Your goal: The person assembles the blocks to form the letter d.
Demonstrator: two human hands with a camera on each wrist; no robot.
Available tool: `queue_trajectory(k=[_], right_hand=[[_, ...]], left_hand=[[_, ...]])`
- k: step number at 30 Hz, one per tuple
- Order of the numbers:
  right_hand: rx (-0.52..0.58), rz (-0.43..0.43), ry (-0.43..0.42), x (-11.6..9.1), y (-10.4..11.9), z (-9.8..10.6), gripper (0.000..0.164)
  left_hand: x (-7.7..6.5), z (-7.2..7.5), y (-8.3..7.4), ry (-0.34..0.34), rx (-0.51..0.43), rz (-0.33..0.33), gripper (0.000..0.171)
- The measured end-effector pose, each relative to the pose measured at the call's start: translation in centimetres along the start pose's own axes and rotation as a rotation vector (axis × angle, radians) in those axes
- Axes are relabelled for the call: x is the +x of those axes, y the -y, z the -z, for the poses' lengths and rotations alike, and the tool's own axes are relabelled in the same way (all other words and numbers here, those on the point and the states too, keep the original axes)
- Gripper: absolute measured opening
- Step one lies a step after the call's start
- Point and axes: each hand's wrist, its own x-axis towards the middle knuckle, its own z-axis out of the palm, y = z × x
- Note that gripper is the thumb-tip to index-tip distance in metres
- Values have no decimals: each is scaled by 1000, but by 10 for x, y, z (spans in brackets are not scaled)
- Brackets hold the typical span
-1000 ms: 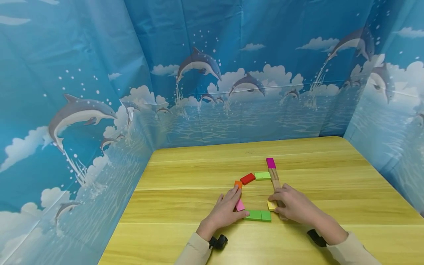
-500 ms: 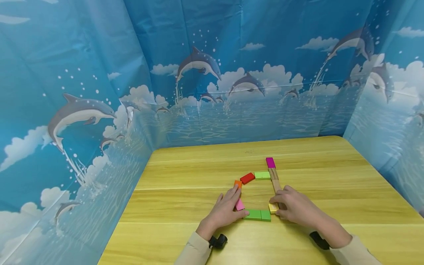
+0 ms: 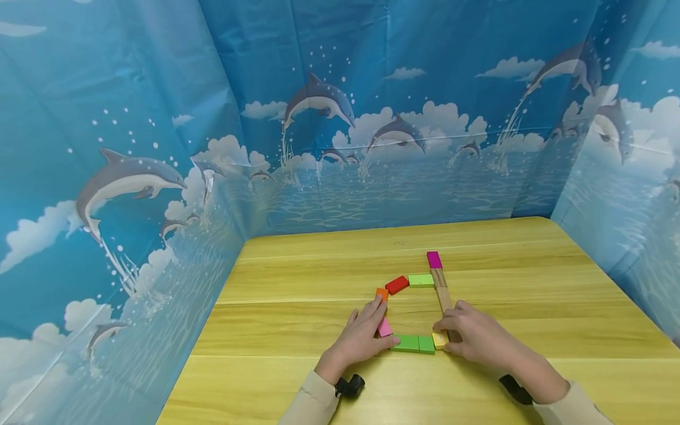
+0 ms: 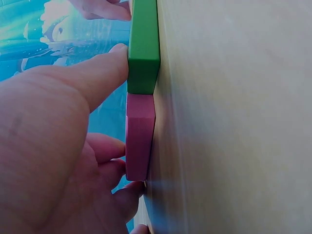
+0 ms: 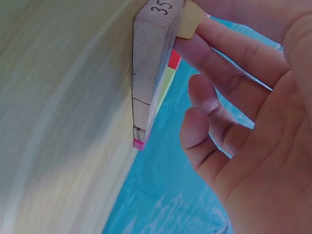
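Observation:
My right hand (image 3: 480, 334) pinches a small yellow block (image 3: 440, 340) between thumb and fingers, at the right end of two green blocks (image 3: 405, 343). Beside it runs a line of bare wooden blocks (image 3: 443, 300), partly hidden by that hand; the nearest wooden block (image 5: 151, 56) bears the number 35 in the right wrist view. My left hand (image 3: 356, 341) lies with fingers extended along a pink block (image 3: 385, 327) and an orange block (image 3: 380, 291). Its thumb touches the left green block (image 4: 144, 46), which meets the pink block end to end in the left wrist view.
A red block (image 3: 397, 285) and a light green block (image 3: 421, 281) form the far side of the block outline. A magenta block (image 3: 434, 260) tops the wooden line. The yellow wood-grain table (image 3: 276, 271) backs onto a blue dolphin curtain (image 3: 340, 177).
The yellow block has slid toward me and slightly right, in my right hand, to the end of the green blocks. My left hand has stayed in place.

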Motion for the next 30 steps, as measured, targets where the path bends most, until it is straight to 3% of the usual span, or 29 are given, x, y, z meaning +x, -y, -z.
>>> queue_trajectory(k=[6,21,30], right_hand=[[-2,15,-10,-3,1,-1,33],[34,25,61,-5,1,-5,33],[54,0,44,-3,3,1,30]], left_hand=[[1,0,0,2,-3,2,89],[-1,-4,-1,-2,-17,9,90],[-1,-1,-1,-10,-23,6,89]])
